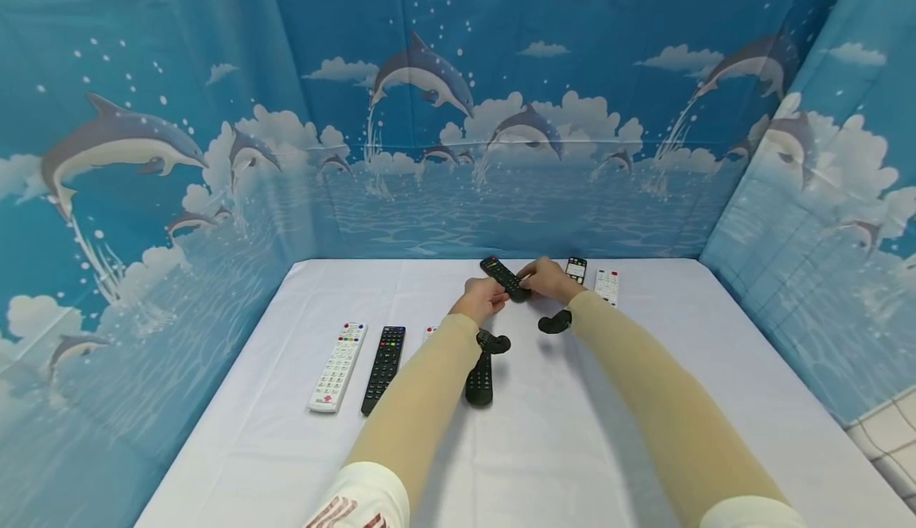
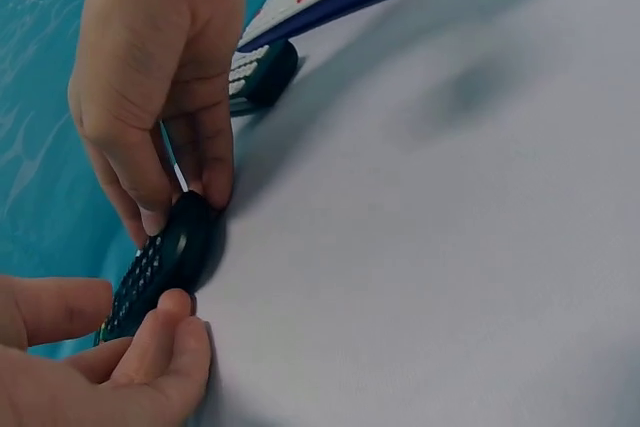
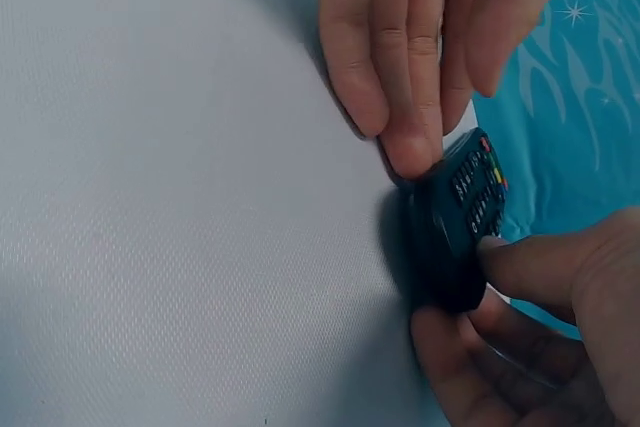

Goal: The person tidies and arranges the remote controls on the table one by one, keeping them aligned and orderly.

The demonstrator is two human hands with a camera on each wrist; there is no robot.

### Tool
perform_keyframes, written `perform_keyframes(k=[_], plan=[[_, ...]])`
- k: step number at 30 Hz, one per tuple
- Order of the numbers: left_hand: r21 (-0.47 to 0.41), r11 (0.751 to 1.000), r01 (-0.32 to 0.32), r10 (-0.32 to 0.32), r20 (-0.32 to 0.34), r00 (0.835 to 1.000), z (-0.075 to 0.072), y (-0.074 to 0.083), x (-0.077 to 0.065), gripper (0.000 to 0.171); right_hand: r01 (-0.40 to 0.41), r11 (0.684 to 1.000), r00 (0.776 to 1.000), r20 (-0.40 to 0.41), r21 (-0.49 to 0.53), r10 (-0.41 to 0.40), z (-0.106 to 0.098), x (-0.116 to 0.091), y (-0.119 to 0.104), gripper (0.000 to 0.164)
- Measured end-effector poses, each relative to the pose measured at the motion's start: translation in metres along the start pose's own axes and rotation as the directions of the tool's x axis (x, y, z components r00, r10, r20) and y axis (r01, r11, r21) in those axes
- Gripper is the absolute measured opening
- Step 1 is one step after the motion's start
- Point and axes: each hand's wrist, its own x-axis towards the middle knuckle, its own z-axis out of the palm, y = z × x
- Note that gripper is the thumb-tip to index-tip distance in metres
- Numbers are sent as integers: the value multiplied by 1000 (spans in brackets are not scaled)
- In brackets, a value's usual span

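While the right hand [image 1: 547, 277] pinches the lower end of a black remote control [image 1: 502, 276] at the head view's upper centre, thumb over its keys, the left hand [image 1: 481, 301] touches the side with loosely extended fingertips, its thumb apart. Good handling probably wants light thumb pressure, left fingertips steadying the edge, and room left from the white remote control [image 1: 607, 285], right of centre.

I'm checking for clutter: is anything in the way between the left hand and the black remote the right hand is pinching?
Nothing visible. The left hand has its fingers right beside the black remote, though contact is hard to confirm. The right hand pinches that remote at one end without coming between them.
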Motion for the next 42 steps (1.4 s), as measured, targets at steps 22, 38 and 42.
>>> perform_keyframes(k=[22,38,42], plan=[[31,999,-25,25,12,1000,-4,1,6,46,-211,869,973,184,447,142,-9,-27,-16,50],[195,979,-50,28,113,993,-34,12,-41,44,-215,848,976,122,485,178,14,-88,-62,50],[246,966,-85,51,142,989,-42,10,-57,46,-187,851,982,112,490,152,19,-104,-66,51]])
